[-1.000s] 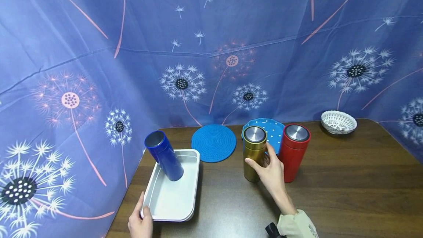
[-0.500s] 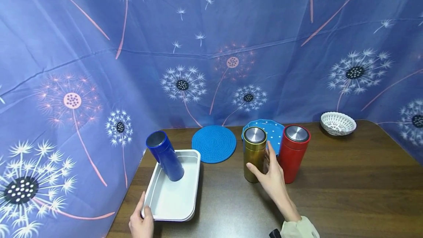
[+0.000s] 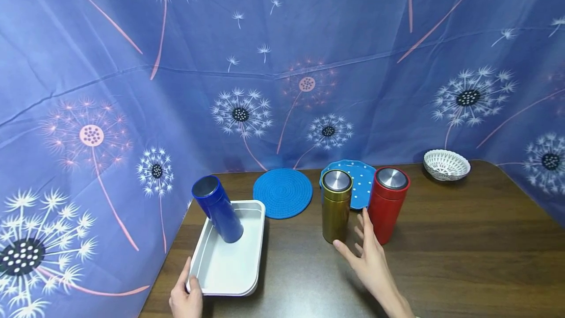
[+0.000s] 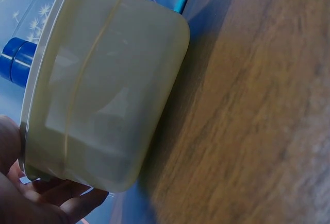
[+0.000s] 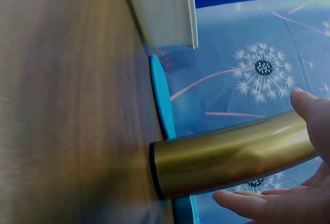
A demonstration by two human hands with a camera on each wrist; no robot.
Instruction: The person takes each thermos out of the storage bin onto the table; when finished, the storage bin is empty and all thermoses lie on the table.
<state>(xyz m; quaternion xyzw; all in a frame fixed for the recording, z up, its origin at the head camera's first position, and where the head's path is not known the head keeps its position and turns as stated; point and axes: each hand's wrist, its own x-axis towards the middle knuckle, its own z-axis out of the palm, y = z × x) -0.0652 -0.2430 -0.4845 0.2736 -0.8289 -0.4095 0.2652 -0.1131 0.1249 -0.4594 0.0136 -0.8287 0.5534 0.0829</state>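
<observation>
The gold canister (image 3: 336, 206) stands upright on the wooden table (image 3: 463, 249), pretty much dead centre, with a shiny metal lid on top. The right hand (image 3: 370, 254) is just in front of it and a bit to the right, fingers spread and relaxed, not gripping anything; in the right wrist view the fingertips (image 5: 242, 203) sit just beside the gold wall, and I can't tell for sure whether they touch it.

Right of the gold canister, nearly touching it, is a red canister (image 3: 388, 205) with the same kind of lid. Behind the two sits a blue dotted plate (image 3: 359, 176), and left of that plate a round blue mat (image 3: 282, 193).

Further left of the gold canister there's a white tray (image 3: 220, 269) with a blue canister (image 3: 217, 208) in it, tilted toward the back-left. The left hand (image 3: 185, 298) holds the tray's near left corner, thumb over the rim.

Way off to the right of the gold canister, near the table's back edge, is a small white basket (image 3: 447, 164).
</observation>
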